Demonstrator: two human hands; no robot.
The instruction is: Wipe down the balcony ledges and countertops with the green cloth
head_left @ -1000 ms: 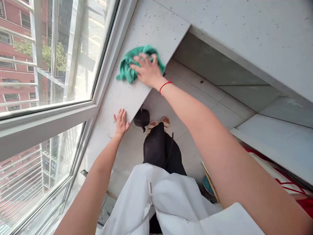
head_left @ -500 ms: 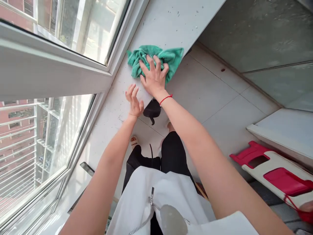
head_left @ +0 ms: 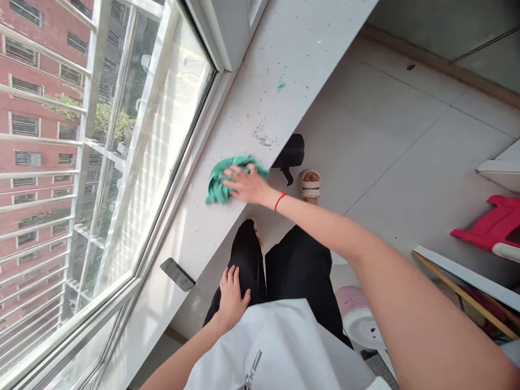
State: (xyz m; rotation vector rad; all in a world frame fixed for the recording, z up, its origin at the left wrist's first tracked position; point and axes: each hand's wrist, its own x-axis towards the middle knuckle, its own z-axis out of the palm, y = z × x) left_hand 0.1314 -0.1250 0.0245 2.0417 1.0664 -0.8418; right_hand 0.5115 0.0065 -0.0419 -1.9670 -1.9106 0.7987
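Observation:
My right hand (head_left: 247,184) presses flat on a crumpled green cloth (head_left: 219,181) lying on the white speckled windowsill (head_left: 264,92), near its front edge. The fingers lie over the cloth, slightly curled. A red string circles that wrist. My left hand (head_left: 232,295) rests on my left thigh, on the black trousers, with fingers stretched out and nothing in it. A small teal speck (head_left: 281,85) and a smudge (head_left: 263,139) mark the sill farther along.
A dark phone (head_left: 177,274) lies flat on the sill near me. The window glass (head_left: 134,162) runs along the sill's left. A black object (head_left: 290,154) sits under the sill's edge by my sandalled foot (head_left: 310,184). A red and white stool (head_left: 493,227) stands at right.
My left hand has come off the sill and dropped onto my thigh. My right hand has drawn the green cloth along the sill toward me. The view has swung further along the sill.

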